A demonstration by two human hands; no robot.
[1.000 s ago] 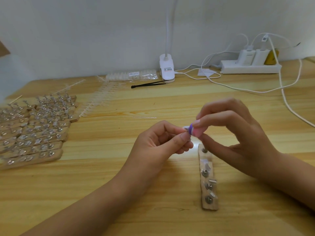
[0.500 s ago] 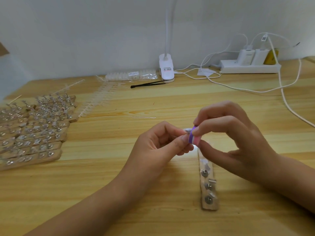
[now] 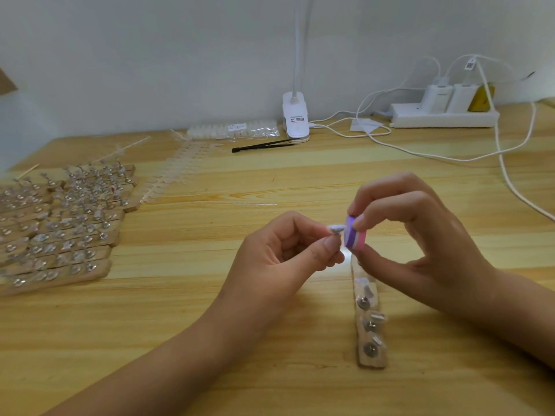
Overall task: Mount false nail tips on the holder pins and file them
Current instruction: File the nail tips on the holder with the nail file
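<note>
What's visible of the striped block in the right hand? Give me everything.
The block is small and rectangular, layered purple, white and pink, matte like foam. The right hand pinches it, fingertips on top, thumb beneath, holding it in the air above the far end of the wooden pin strip. Its purple face is turned toward the nail tip pinched in the left hand; whether the two touch cannot be told.

Holder strip (image 3: 372,363) lies on table (image 3: 120,310); racks (image 3: 60,235) far left.
</note>
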